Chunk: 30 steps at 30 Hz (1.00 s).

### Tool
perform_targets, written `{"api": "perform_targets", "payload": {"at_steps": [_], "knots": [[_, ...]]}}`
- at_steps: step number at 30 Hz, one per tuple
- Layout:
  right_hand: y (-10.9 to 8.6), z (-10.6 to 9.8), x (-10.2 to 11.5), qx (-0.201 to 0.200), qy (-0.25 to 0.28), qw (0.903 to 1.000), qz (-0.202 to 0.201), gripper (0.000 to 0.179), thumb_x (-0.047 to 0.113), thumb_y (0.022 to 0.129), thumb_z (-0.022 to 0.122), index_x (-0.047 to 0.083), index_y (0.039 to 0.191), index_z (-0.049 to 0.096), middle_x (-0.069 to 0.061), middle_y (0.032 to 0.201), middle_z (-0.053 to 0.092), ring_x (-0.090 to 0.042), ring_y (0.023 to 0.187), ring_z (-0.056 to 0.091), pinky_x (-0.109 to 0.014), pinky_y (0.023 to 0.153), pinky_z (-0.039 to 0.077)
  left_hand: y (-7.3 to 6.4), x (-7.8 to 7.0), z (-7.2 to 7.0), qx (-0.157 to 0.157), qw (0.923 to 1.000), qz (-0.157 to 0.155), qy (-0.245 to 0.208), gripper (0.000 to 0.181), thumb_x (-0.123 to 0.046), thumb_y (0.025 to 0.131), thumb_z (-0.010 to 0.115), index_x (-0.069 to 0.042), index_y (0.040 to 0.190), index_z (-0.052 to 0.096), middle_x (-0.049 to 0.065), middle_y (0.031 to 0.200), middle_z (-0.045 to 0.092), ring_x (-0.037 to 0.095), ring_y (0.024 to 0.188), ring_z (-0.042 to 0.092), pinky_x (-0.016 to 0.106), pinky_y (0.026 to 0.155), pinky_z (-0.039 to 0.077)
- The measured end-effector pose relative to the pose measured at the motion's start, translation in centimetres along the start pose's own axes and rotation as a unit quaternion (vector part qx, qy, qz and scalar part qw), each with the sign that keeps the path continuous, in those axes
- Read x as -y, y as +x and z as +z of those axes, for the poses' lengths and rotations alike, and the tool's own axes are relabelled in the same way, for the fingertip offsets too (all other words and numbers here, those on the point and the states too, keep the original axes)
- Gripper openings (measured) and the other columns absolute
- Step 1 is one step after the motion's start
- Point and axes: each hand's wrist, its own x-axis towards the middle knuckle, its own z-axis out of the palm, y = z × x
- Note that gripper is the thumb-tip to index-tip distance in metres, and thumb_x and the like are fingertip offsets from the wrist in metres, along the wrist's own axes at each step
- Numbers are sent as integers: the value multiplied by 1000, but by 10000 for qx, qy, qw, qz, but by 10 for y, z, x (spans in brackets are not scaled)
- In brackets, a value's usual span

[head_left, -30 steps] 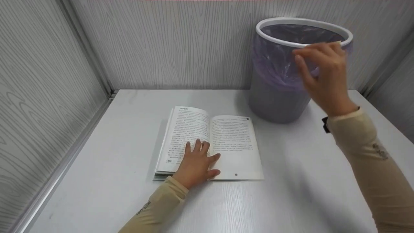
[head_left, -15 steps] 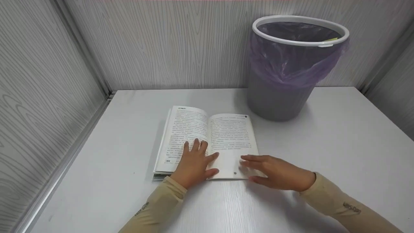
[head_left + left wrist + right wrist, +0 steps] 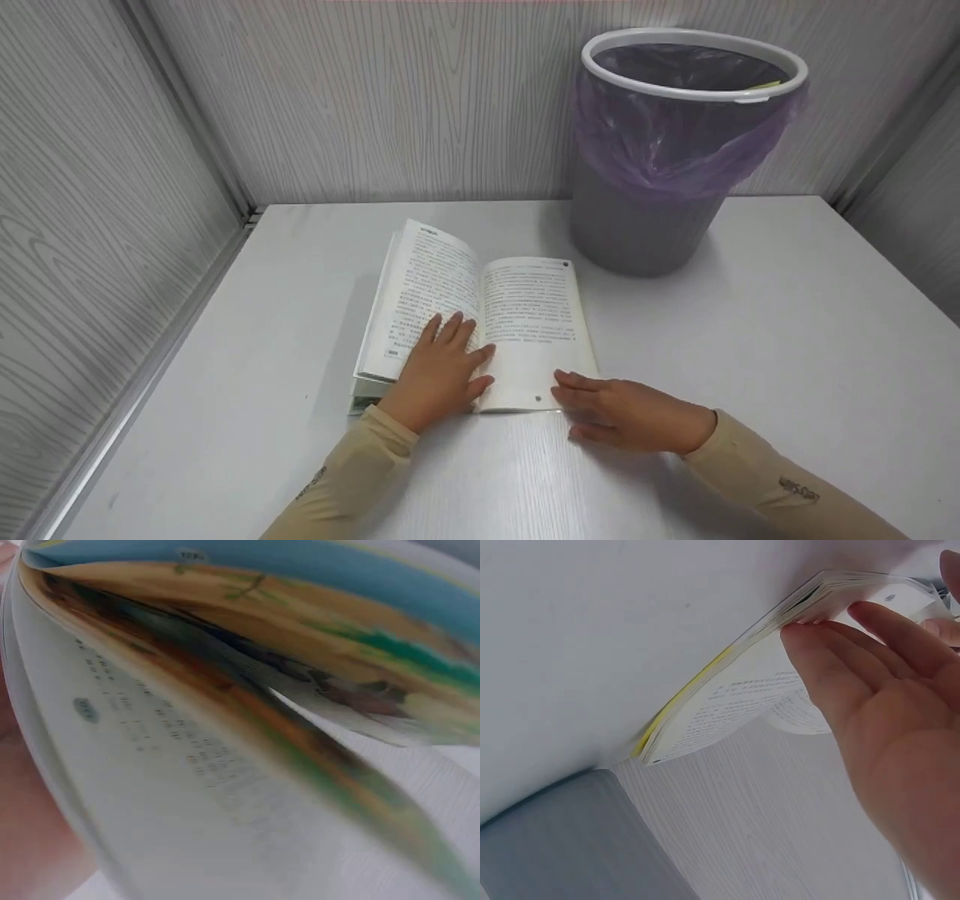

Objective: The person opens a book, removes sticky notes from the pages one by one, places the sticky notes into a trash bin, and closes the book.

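Note:
A book (image 3: 525,300) with printed text lies open on the white table in the head view. My left hand (image 3: 435,371) rests on its left page near the spine, fingers spread. That side's upper pages are raised, and a green-and-white layer shows below them. In the left wrist view, pages (image 3: 172,787) fan apart, with colourful illustrated pages (image 3: 360,652) among them. At the lower right corner of the right page is my right hand (image 3: 630,416), its fingers fairly straight. The right wrist view shows those fingertips (image 3: 802,637) right at the page edge.
Behind the book to the right stands a grey bin (image 3: 645,232) with a white rim and a purple bag (image 3: 675,157). A small yellow piece (image 3: 766,85) shows inside its rim. Wood-grain panels (image 3: 375,112) enclose the table at the back and sides.
My right hand came down from the bin to the book's lower right corner. A yellow piece now shows in the bin. The left pages have risen, with my left hand still on them.

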Motion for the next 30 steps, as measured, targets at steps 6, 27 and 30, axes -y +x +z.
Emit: {"api": "perform_targets", "payload": {"at_steps": [6, 27, 30], "knots": [[2, 1, -1, -127, -4, 9999, -105, 49, 23, 97, 59, -7, 135, 50, -27, 142, 42, -32, 128, 47, -45, 97, 47, -10, 23, 0, -1090, 9879, -649, -891, 40, -26, 97, 57, -4, 131, 59, 23, 140, 45, 41, 134, 36, 56, 109, 26], [1, 4, -1, -318, 122, 9994, -32, 48, 22, 95, 62, -7, 133, 52, -25, 141, 45, -32, 127, 48, -46, 95, 48, -27, 77, -10, 1023, 8644, -3287, -3666, 123, -73, 83, 51, 18, 144, -7, 44, 145, 18, 56, 136, 18, 63, 106, 29], [1, 4, 0, -303, 118, 9995, -10, 48, 21, 95, 62, -7, 133, 52, -25, 141, 45, -32, 127, 48, -46, 95, 47, -26, 80, -11, 1030, 8522, -3379, -3860, 123, -72, 82, 54, 16, 145, -3, 42, 146, 19, 54, 136, 22, 61, 106, 29]]}}
